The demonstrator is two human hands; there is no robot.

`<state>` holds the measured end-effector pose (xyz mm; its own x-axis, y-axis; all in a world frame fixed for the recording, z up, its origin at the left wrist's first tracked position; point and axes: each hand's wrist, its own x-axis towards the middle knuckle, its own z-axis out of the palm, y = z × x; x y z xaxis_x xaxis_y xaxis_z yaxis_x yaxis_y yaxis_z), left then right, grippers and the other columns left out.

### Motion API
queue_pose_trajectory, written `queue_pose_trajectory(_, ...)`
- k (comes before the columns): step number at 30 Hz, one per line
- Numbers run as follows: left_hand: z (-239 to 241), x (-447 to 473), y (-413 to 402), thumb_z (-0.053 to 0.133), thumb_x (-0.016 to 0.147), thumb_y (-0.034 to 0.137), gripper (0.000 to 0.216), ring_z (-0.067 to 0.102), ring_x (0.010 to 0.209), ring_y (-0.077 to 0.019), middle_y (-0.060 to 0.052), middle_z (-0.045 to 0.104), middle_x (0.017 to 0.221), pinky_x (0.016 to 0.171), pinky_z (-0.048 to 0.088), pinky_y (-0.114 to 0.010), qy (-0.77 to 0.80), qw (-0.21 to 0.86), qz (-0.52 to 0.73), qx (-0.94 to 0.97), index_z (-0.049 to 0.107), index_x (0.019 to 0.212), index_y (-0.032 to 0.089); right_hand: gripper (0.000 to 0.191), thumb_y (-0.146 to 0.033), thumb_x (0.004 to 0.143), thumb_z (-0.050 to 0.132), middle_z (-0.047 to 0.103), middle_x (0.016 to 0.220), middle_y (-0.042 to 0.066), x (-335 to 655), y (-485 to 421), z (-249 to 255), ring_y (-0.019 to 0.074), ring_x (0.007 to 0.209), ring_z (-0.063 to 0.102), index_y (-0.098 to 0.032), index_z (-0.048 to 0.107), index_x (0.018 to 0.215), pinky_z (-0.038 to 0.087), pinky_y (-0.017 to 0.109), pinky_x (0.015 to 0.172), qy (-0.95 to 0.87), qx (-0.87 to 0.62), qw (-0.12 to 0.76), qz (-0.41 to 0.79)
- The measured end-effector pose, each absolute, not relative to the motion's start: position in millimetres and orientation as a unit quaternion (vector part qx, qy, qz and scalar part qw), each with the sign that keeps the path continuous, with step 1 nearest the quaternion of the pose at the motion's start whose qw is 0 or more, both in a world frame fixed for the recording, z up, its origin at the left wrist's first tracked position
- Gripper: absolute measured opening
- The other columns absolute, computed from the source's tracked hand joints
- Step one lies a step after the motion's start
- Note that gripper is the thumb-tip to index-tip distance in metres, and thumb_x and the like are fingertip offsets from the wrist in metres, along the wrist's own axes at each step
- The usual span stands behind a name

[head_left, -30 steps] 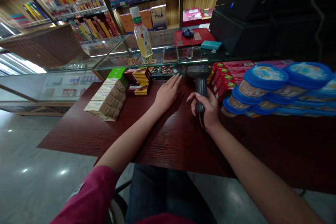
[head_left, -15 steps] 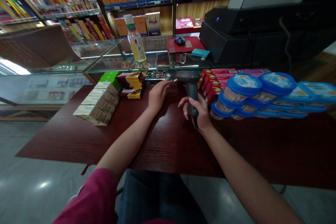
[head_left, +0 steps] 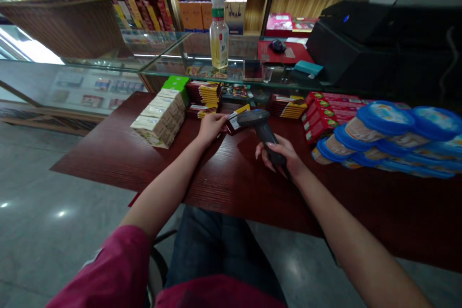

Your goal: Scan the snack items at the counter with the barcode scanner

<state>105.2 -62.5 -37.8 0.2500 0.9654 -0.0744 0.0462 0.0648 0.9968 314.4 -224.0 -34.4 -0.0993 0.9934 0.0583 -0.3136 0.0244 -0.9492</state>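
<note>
My left hand (head_left: pixel 212 128) is closed on one end of a flat brown-and-yellow packet (head_left: pixel 234 124), which looks like a chocolate bar, with a white label patch facing up. In my right hand (head_left: pixel 283 156) is a dark barcode scanner (head_left: pixel 269 135), gripped by its handle. The scanner's head lies over the packet's right side and hides part of it; whether they touch I cannot tell. Similar packets are stacked behind my left hand (head_left: pixel 204 94), and another stack (head_left: pixel 288 106) lies beyond the scanner.
Cream cartons (head_left: pixel 160 116) stand left on the dark red wooden table (head_left: pixel 224 187). Red boxes (head_left: pixel 321 115) and blue-lidded tubs (head_left: pixel 384 118) are piled right. Behind is a glass counter (head_left: pixel 166 65) with a drink bottle (head_left: pixel 219 33), a mouse (head_left: pixel 277 46) and a black machine (head_left: pixel 371 48).
The packet has turned its labelled face into view in my left hand. My right hand has tilted the scanner, bringing its head over the packet. The whole view has shifted.
</note>
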Motion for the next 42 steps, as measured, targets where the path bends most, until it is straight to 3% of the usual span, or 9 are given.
queue_pose_trajectory(7,-29.8,107.2,-68.1,0.063,0.1,0.016,0.025,0.079,0.077,-0.0204,-0.008,0.084,0.089,0.078,0.066,-0.033,0.471,0.523,0.397,0.589,0.087,0.105,0.012,0.053,-0.043,0.09,0.077,0.076,0.082,0.004,312.5,-230.1,-25.4,0.0117,0.043,0.055,-0.016,0.064,0.134,0.036,0.021,0.032,-0.45,-0.38,0.559,0.584)
queue_pose_trajectory(12,-8.7,76.7,-68.4,0.069,0.101,0.019,0.024,0.08,0.11,-0.0245,-0.006,0.086,0.116,0.103,0.059,-0.032,0.408,0.225,0.435,0.771,0.086,0.118,0.023,0.038,-0.047,0.089,0.078,0.077,0.085,0.006,316.7,-230.3,-28.1,0.0113,0.044,0.055,-0.019,0.066,0.111,0.038,0.022,0.033,-0.437,-0.383,0.575,0.575)
queue_pose_trajectory(17,-0.4,30.6,-68.3,0.064,0.105,0.019,0.03,0.079,0.12,-0.0229,-0.006,0.082,0.131,0.105,0.059,-0.031,0.423,0.054,0.406,0.808,0.081,0.128,0.027,0.039,-0.047,0.09,0.076,0.077,0.087,0.006,318.9,-227.3,-28.9,0.0111,0.044,0.054,-0.02,0.065,0.116,0.038,0.023,0.035,-0.423,-0.384,0.577,0.583)
queue_pose_trajectory(24,-12.6,18.4,-69.7,0.05,0.104,0.007,0.041,0.072,0.135,-0.0274,-0.014,0.076,0.142,0.118,0.055,-0.039,0.51,0.027,0.297,0.807,0.078,0.131,0.016,0.046,-0.047,0.084,0.08,0.075,0.081,0.005,310.3,-229.0,-18.5,0.0123,0.044,0.054,-0.019,0.068,0.118,0.039,0.023,0.034,-0.404,-0.395,0.58,0.586)
queue_pose_trajectory(29,-14.8,32.1,-75.2,0.046,0.099,0.003,0.056,0.047,0.161,-0.0326,-0.026,0.051,0.167,0.132,0.042,-0.045,0.556,-0.026,0.223,0.8,0.057,0.154,0.0,0.043,-0.049,0.082,0.082,0.076,0.08,0.005,308.4,-228.9,-18.3,0.0127,0.043,0.053,-0.02,0.066,0.109,0.038,0.024,0.033,-0.405,-0.395,0.577,0.589)
queue_pose_trajectory(31,-12.8,42.1,-83.6,0.048,0.102,0.009,0.059,0.04,0.165,-0.0323,-0.023,0.044,0.173,0.133,0.039,-0.047,0.536,-0.053,0.232,0.81,0.052,0.16,0.003,0.039,-0.048,0.082,0.082,0.076,0.081,0.005,308.6,-228.5,-19.3,0.0129,0.043,0.054,-0.021,0.065,0.103,0.039,0.024,0.033,-0.405,-0.395,0.577,0.589)
queue_pose_trajectory(34,-10.9,56.9,-97.2,0.049,0.106,0.021,0.055,0.048,0.159,-0.0344,-0.018,0.054,0.168,0.13,0.042,-0.053,0.525,-0.059,0.213,0.822,0.054,0.16,0.011,0.035,-0.049,0.084,0.08,0.075,0.08,0.005,309.9,-228.1,-20.0,0.0124,0.042,0.053,-0.021,0.064,0.098,0.038,0.024,0.033,-0.399,-0.394,0.59,0.581)
queue_pose_trajectory(38,-15.6,62.9,-100.5,0.057,0.103,0.027,0.062,0.047,0.159,-0.0381,-0.023,0.052,0.168,0.13,0.039,-0.057,0.549,-0.048,0.161,0.819,0.051,0.162,0.007,0.035,-0.048,0.085,0.079,0.075,0.082,0.004,312.9,-227.1,-19.7,0.0111,0.043,0.052,-0.021,0.066,0.104,0.04,0.024,0.036,-0.382,-0.39,0.607,0.577)
queue_pose_trajectory(42,-20.6,55.1,-92.0,0.055,0.104,0.027,0.063,0.044,0.162,-0.0361,-0.022,0.049,0.17,0.131,0.037,-0.056,0.551,-0.041,0.165,0.817,0.049,0.163,0.008,0.035,-0.049,0.084,0.081,0.072,0.079,0.002,314.7,-224.4,-23.8,0.0098,0.043,0.052,-0.021,0.062,0.094,0.04,0.023,0.036,-0.376,-0.396,0.637,0.545)
